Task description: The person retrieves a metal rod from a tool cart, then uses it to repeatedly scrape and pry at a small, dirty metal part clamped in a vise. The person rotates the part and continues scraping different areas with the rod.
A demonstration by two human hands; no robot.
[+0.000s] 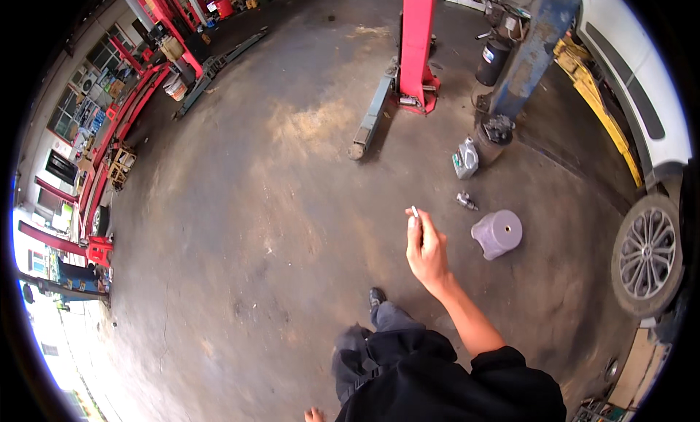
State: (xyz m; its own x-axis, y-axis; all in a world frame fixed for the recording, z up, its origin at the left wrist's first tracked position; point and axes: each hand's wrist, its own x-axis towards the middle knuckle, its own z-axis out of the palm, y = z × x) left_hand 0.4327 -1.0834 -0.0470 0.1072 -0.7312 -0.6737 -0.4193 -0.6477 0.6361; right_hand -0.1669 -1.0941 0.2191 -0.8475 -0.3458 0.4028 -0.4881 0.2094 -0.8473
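My right hand is raised near the middle of the view, its thumb and fingers closed on a small white stick, like a cigarette. Beyond it on the floor lie a lilac plastic stool, a small metal tool and a grey plastic jug. My left hand shows only in part at the lower edge, fingers loosely apart and nothing visible in them.
A red lift post with a grey arm stands ahead, a blue post and black drum to its right. A white car and yellow lift arm line the right. Red lift equipment runs along the left.
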